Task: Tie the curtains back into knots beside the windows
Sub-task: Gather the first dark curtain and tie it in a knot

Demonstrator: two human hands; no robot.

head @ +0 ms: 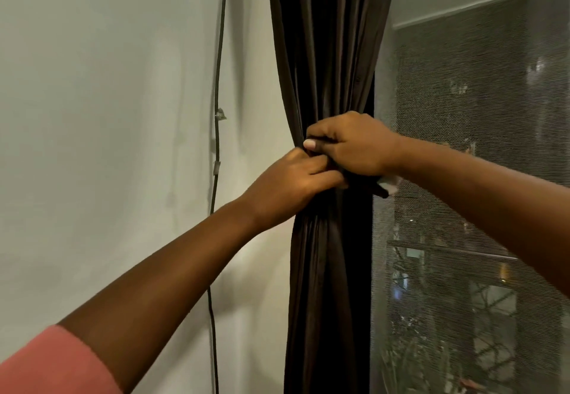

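Note:
A dark brown curtain (327, 54) hangs gathered into a narrow bunch between the wall and the window. At its waist my right hand (354, 150) grips the bunched cloth from the right, thumb pressed across the front. My left hand (293, 184) comes in from the lower left, its fingers curled into the same gathered spot just under the right thumb. A short dark end of cloth or tie (381, 191) sticks out below my right hand. What the fingers hold inside the bunch is hidden.
A pale wall (108, 116) fills the left side, with a thin dark cable (217, 134) running down it. To the right is a window covered by a mesh screen (478, 177), with dim outdoor shapes behind.

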